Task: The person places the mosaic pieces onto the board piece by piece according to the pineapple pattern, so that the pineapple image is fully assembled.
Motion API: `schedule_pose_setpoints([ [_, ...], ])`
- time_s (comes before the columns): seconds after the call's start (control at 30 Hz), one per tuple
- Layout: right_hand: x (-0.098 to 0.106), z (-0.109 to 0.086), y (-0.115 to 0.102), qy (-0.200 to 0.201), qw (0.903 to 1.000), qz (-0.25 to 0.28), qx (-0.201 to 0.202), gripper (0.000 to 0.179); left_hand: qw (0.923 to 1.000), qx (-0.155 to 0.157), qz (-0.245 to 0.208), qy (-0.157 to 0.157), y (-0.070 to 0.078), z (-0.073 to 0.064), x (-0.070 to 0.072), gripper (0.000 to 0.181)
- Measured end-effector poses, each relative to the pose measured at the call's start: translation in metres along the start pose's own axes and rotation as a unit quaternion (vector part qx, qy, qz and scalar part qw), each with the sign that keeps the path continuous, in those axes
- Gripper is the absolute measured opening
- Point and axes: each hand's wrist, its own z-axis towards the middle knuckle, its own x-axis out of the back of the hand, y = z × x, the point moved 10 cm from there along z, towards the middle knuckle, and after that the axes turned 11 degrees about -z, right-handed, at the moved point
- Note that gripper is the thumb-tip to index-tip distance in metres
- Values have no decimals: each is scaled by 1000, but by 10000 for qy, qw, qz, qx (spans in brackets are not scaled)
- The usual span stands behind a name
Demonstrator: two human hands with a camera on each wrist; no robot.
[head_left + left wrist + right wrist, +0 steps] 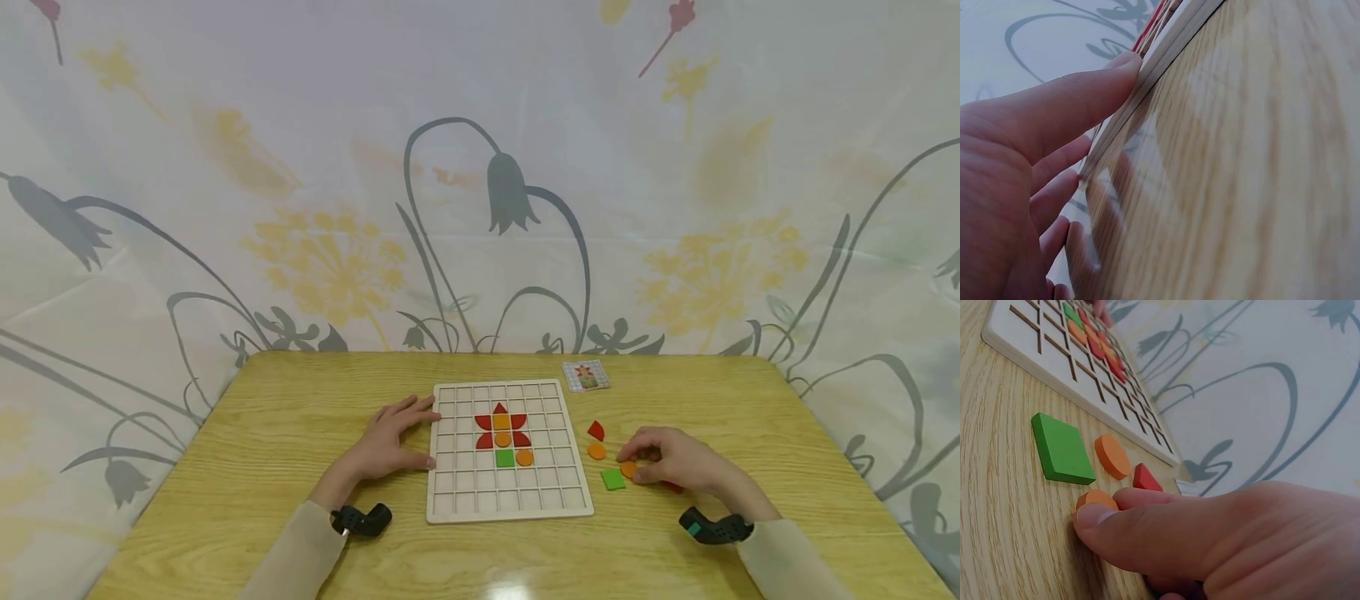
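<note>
A wooden grid board (455, 480) lies on the table with red, orange and green pieces set in its middle cells. My left hand (390, 442) rests at its left side, fingers extended; in the left wrist view the thumb (1104, 81) touches the board's edge. To the right of the board, my right hand (678, 458) pinches an orange disc (1099, 499) between thumb and fingers, low over the tabletop. Close by lie a green square (1063, 449), another orange disc (1113, 456) and a red quarter-circle piece (596, 430). More red (673, 488) shows partly hidden beneath the right hand.
Behind the board's right corner lies a small picture card (587, 376) showing a similar flower pattern. The wooden table (300, 392) ends at a hanging cloth (360, 167) printed with flowers. Each wrist wears a black camera band (716, 527).
</note>
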Motion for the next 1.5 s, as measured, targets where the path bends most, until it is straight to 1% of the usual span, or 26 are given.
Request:
schedule_pose_setpoints([
  [0.2, -1, 2, 5, 46, 9996, -47, -265, 20, 10000, -14, -9, 1, 1, 1, 2, 70],
  [0.3, 0, 2, 8, 167, 9993, -55, -333, 19, 10000, -7, -1, 3, 1, 1, 2, 70],
  [0.5, 6, 0, 14, 544, 9974, 70, -465, 15, 10000, -16, -12, -42, 1, 0, 0, 69],
  [0.63, 10, -1, 16, 778, 9950, 12, -624, 10, 10000, -34, -53, -39, 3, 0, -1, 69],
  [0.8, 16, -3, 17, 1180, 9886, -14, -938, 14, 10000, -66, -11, -29, 4, 0, 0, 69],
  [0.9, 20, -4, 16, 1507, 9834, -65, -1010, 16, 10000, -65, -19, -38, 3, 0, 0, 69],
  [1.03, 22, -1, 9, 1914, 9773, -128, -897, 13, 10000, -31, -25, -43, 2, 0, 0, 69],
  [1.1, 21, 3, 4, 1996, 9771, -8, -742, 13, 10000, -20, -15, -41, 2, 0, 0, 69],
  [1.3, 6, 16, -14, 1843, 9803, 618, -344, 16, 10000, -10, -41, -31, 1, 0, 0, 69],
  [1.43, -4, 26, -29, 1788, 9813, 707, -95, 16, 10000, -23, -42, -25, 2, 0, 0, 69],
  [1.5, -9, 33, -36, 1752, 9820, 699, -39, 15, 10000, -29, -51, -25, 2, 0, 0, 69],
])
